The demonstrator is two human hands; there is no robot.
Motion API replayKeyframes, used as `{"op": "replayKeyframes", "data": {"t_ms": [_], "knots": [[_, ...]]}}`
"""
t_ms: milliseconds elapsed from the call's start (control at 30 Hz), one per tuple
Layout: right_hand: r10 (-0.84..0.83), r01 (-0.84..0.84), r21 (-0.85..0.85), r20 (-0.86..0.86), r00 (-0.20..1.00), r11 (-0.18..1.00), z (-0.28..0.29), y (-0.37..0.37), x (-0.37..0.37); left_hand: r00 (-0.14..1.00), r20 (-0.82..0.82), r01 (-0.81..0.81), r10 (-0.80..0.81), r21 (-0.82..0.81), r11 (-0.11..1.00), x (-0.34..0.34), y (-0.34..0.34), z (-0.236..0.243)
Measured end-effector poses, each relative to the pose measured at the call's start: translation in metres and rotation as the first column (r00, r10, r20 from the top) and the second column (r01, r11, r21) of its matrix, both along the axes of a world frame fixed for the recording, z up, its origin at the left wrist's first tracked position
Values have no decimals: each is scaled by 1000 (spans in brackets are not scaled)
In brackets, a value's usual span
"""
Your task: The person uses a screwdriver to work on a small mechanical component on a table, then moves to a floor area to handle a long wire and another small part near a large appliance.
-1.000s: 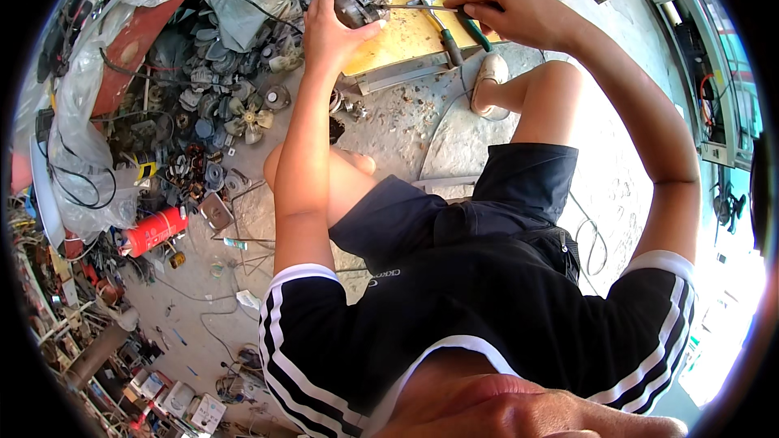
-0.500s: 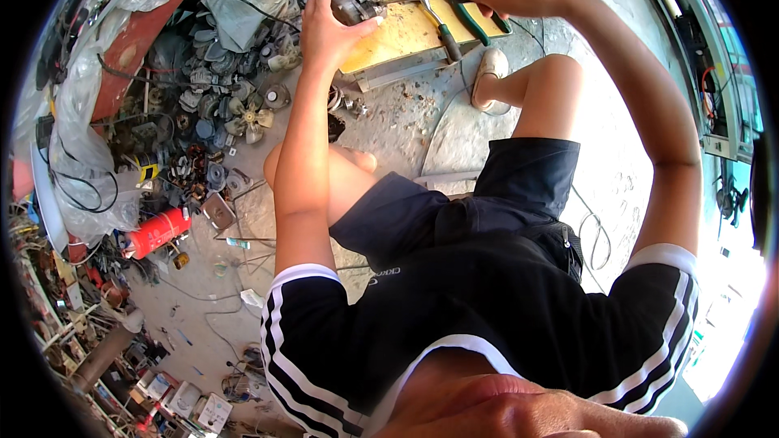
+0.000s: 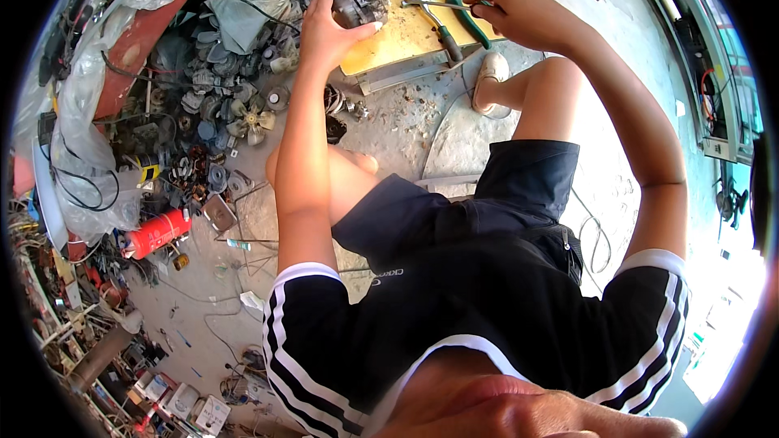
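Observation:
A dark round motor part (image 3: 359,6), its far side rough and dirty, sits on the yellow tabletop (image 3: 377,47). My left hand (image 3: 329,35) grips it from the left, thumb along the near side. To the right, my right hand (image 3: 527,15) is closed round a tool with a thin metal shaft (image 3: 442,4), like a screwdriver; its handle is hidden in my fist. The shaft points left, its tip apart from the motor part. Below it lies a hammer (image 3: 449,42) with a dark and yellow handle. Green-handled pliers (image 3: 472,26) lie beside the hammer.
Used motor parts (image 3: 213,57) are heaped on the floor at the left, with a pale fan blade (image 3: 250,120) among them. A red cylinder (image 3: 158,234) lies nearer. My sandalled foot (image 3: 492,81) rests right of the table. A thin cable (image 3: 599,235) curls over the floor.
My right hand has drawn the metal shaft back to the right, off the motor part, and sits slightly lower. The left hand still holds the part in about the same place.

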State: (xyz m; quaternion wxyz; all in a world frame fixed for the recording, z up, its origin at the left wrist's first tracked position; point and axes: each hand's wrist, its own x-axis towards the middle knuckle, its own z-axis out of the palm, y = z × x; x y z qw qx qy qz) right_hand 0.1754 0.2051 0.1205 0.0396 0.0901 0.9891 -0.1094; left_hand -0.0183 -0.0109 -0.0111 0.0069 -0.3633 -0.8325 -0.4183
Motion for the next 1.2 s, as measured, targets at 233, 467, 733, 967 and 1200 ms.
{"op": "replayKeyframes", "data": {"t_ms": [233, 467, 733, 967, 1200], "knots": [[89, -112, -287, -93, 992, 951, -23, 27, 12, 895, 284, 334, -345, 88, 939, -28, -10, 5], [190, -223, -133, -222, 956, 966, -34, 24, 12, 824, 423, 347, -377, 149, 926, -28, -11, 11], [240, -259, -52, -237, 941, 964, -35, 22, 2, 845, 387, 356, -370, 109, 928, -29, -9, 9], [88, -114, -138, -180, 980, 984, -45, 7, 9, 871, 344, 347, -351, 74, 935, -32, -9, 6], [52, -70, -72, -226, 973, 995, -34, -2, 19, 874, 340, 346, -348, 70, 936, -31, -9, 5]]}}
